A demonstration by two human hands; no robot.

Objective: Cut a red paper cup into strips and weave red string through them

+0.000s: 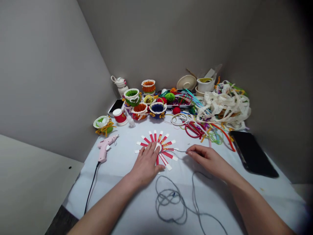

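A paper cup cut into red and white strips (pixel 168 143) lies splayed like a sun on the white cloth. My left hand (pixel 147 162) rests flat over its left and middle part, fingers stretched out, hiding some strips. To the right, my right hand (pixel 204 156) pinches a grey cord (pixel 179 150) between thumb and fingertips. That cord runs from the pinch to the centre of the splayed cup. Loose loops of grey cord (pixel 171 205) lie on the cloth below, between my forearms.
A pink glue gun (pixel 105 148) with a black cable lies at left. Behind stand a red paper cup (pixel 119 117) and several yarn-woven cups (pixel 157 110). Red-handled scissors (pixel 194 130), a lace heap (pixel 223 107) and a black tablet-like slab (pixel 253 153) are at right.
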